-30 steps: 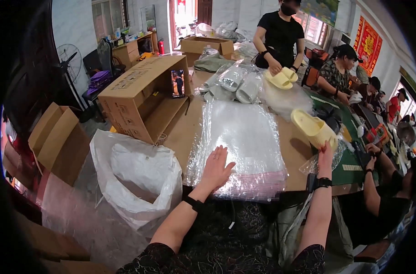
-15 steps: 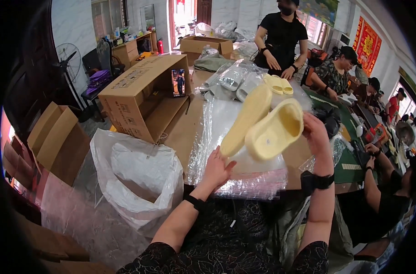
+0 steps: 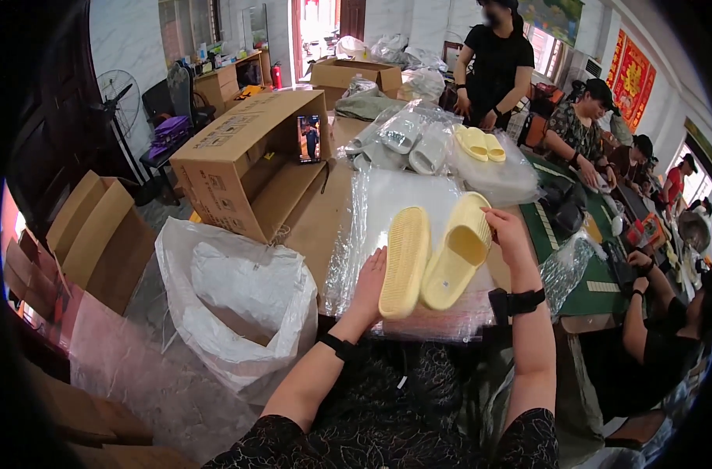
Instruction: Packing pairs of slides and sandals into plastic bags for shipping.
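Two pale yellow slippers are held side by side over a stack of clear plastic bags (image 3: 364, 227). The left slipper (image 3: 405, 262) shows its ribbed sole, and my left hand (image 3: 368, 288) grips its left edge, with part of the fingers hidden behind it. The right slipper (image 3: 456, 258) faces up, showing its strap and footbed with a small sticker near the heel. My right hand (image 3: 509, 233) pinches this one by the side of its strap, near the toe end.
An open cardboard box (image 3: 246, 164) with a phone (image 3: 309, 139) at its opening stands on the table's left. Below it hangs a white sack (image 3: 235, 293). Behind the bags lie wrapped grey slippers (image 3: 407, 137) and another yellow pair (image 3: 481, 144). Co-workers sit along the green table (image 3: 559, 234).
Both slippers have come down closer to me and now stand nearly upright side by side. My right hand has moved lower and left. The person across the table has turned and shifted.
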A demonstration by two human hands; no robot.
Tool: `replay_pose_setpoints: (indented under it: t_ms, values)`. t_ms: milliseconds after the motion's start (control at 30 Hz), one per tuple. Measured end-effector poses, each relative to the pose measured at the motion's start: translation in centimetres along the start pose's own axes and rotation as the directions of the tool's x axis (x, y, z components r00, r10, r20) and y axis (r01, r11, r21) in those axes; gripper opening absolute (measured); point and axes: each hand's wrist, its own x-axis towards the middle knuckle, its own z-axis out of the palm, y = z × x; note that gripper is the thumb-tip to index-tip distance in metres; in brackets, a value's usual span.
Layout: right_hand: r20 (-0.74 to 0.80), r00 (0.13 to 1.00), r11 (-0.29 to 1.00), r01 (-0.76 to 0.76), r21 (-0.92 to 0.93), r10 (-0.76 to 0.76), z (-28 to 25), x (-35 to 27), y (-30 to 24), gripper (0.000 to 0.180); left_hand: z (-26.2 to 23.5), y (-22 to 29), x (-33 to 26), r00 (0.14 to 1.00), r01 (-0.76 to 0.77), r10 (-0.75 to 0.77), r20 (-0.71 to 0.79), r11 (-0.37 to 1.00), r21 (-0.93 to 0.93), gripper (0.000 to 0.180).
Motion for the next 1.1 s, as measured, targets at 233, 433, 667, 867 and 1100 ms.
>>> replay_pose_setpoints:
  t_ms: [233,433,667,867,1100]
  values:
    - [0.054,0.998,0.973,-0.037,0.227,0.026,0.0,-2.1,-3.6,0.032,-2.4,3.7,0.0,0.930,0.229,-0.367,0.031,0.510,-0.829,0.054]
    - [0.052,0.999,0.977,-0.006,0.212,-0.005,-1.4,-0.5,-3.7,0.031,-1.5,2.1,-0.2,0.967,0.216,-0.251,-0.051,0.908,-0.360,0.049]
    - [-0.087,0.986,0.987,0.148,0.065,-0.142,1.1,0.0,-2.4,0.028,-4.3,4.3,0.5,0.942,0.309,-0.320,0.104,0.697,-0.647,0.060]
    - [-0.064,0.982,0.929,0.143,-0.341,-0.175,-1.3,1.5,1.1,0.026,-2.9,2.6,0.3,0.972,0.233,-0.220,0.081,0.868,-0.438,0.078]
    - [-0.114,0.981,0.789,0.055,-0.611,-0.157,-3.3,4.0,7.7,0.028,-1.8,3.1,0.8,0.981,0.165,-0.193,-0.037,0.913,-0.374,0.057]
